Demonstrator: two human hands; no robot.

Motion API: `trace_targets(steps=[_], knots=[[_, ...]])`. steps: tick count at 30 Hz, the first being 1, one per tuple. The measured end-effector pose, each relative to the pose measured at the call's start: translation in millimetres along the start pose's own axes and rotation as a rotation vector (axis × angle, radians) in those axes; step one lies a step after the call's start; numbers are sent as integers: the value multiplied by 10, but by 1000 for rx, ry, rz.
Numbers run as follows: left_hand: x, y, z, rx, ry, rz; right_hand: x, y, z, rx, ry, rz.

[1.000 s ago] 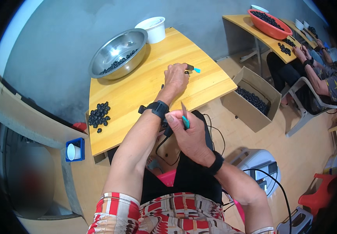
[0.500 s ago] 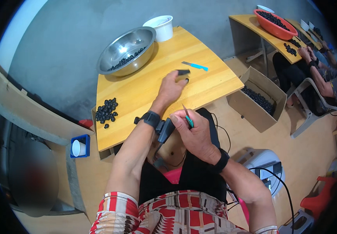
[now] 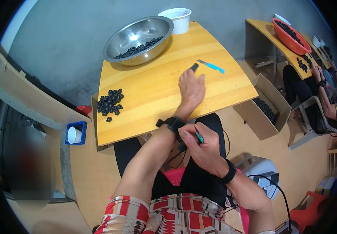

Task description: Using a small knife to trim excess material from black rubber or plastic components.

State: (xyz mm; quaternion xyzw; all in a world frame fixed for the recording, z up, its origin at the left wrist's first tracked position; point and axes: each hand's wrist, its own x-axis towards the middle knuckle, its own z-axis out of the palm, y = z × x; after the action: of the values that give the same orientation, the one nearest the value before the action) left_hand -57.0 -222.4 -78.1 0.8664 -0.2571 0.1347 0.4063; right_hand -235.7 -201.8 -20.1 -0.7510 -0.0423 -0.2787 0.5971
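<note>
Small round black fruits [image 3: 112, 103] lay loose before the part-filled silver metal bowl [image 3: 153, 54], apparently unfinished; the left hand [image 3: 192, 89] was spread, the right hand [image 3: 204, 150] gripped a green-handled tool [image 3: 199, 137].

The shirt [image 3: 192, 212] is patterned in irregular blocks of red, white, brown and grey; its short left sleeve [image 3: 126, 212] ends in a pale-edged hem. Trousers [image 3: 205, 187] are black. A chunky black band [image 3: 174, 124] circles the left wrist, a plainer black strap [image 3: 229, 172] the right. Something dark seems to cap a fingertip of the left hand [image 3: 192, 89].
</note>
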Motion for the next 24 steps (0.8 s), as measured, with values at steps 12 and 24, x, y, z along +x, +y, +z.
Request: trace_targets(steps=[12, 24], knots=[[546, 170, 659, 18, 42, 169, 37, 143, -160, 50, 151, 157], [264, 103, -399, -167, 54, 66, 25, 200, -166, 184, 281, 442]])
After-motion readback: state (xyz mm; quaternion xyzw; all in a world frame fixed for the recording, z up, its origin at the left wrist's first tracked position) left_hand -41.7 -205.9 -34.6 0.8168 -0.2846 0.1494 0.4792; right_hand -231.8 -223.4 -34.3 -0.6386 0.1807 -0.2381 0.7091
